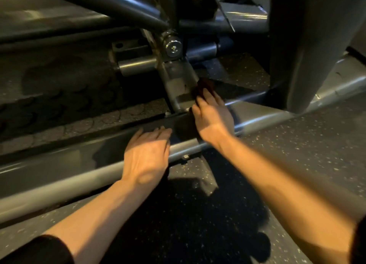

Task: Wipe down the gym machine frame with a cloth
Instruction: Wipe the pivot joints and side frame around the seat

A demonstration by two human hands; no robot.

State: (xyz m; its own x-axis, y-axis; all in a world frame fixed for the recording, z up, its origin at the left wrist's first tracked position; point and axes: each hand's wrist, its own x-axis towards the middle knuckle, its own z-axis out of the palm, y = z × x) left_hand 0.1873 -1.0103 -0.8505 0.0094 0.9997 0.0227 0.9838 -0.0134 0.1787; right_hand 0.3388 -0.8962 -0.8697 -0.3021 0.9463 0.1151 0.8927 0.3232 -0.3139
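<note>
Dim and warm out here; your light comes from behind and above you, casting a big dark shadow on the speckled floor (198,214) between your forearms. Streaks of glare run along the near frame rail (59,176) and flash off the bolt head (173,46). Your right hand (213,119) is smeared with motion blur; your left hand (147,154) is crisper. Far corners fall murky, and the rails bow at the edges.

The right hand (213,117) covers most of the dark cloth (205,85); its grip is probably a fingertip press. Above the base rail (79,164), upper frame tubes (118,2) run past the top edge.
</note>
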